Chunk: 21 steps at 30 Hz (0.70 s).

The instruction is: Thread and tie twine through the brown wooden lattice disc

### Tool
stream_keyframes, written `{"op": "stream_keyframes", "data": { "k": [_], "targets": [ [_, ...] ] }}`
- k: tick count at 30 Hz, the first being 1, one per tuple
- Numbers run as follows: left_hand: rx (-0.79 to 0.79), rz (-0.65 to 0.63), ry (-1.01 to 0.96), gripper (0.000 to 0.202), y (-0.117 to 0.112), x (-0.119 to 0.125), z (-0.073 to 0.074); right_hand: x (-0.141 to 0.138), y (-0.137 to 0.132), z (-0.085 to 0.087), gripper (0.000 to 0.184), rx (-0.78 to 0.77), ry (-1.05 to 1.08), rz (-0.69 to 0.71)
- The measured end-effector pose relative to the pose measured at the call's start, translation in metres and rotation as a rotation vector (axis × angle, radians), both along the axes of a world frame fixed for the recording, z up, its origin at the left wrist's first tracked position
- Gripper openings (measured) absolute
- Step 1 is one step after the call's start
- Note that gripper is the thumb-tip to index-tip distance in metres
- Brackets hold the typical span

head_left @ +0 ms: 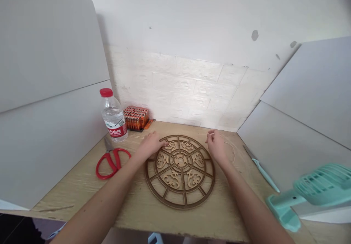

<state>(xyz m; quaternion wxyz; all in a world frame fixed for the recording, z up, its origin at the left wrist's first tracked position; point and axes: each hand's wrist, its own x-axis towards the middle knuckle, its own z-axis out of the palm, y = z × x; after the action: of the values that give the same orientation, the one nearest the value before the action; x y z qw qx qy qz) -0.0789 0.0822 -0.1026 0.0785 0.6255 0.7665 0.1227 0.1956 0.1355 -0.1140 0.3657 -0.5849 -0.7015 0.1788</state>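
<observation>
A round wooden openwork panel, with spokes and curled cut-out patterns, lies flat on the table. My left hand is at its upper left rim, the thumb over the edge and the other fingers partly hidden. Beyond the upper right rim, my right hand is closed, with thumb and fingers pinched together. From beside that hand a thin pale string curves across the tabletop. The bit between the fingertips is too small to see clearly.
Red-handled scissors, a water bottle and a block of batteries stand or lie on the left. An orange strip is beside the batteries. At right are a knife and a mint-green fan. White boards flank the table.
</observation>
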Motion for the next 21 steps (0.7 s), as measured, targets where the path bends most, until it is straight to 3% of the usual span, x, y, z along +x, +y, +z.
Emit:
{"op": "stream_keyframes", "data": {
  "k": [7,11,13,16,19,21],
  "targets": [
    [0.17,-0.005,-0.004,0.033,-0.007,0.014,0.007,0.001,0.0,-0.002,0.022,0.026,-0.237,-0.048],
    [0.324,-0.048,-0.071,0.023,-0.017,0.028,0.023,-0.006,-0.005,0.001,0.025,0.063,-0.264,-0.033],
    [0.395,-0.107,-0.134,0.026,-0.026,0.037,0.041,-0.01,-0.011,0.009,0.024,0.097,-0.238,-0.019],
    [0.481,-0.233,-0.275,0.033,-0.054,0.055,0.079,-0.015,-0.029,0.035,0.024,0.164,-0.157,0.007],
    [0.55,-0.376,-0.428,0.041,-0.109,0.073,0.12,-0.022,-0.074,0.065,0.035,0.254,-0.037,0.021],
    [0.648,-0.501,-0.712,0.041,-0.156,0.08,0.135,-0.025,-0.124,0.077,0.045,0.301,0.04,0.018]
  ]
}}
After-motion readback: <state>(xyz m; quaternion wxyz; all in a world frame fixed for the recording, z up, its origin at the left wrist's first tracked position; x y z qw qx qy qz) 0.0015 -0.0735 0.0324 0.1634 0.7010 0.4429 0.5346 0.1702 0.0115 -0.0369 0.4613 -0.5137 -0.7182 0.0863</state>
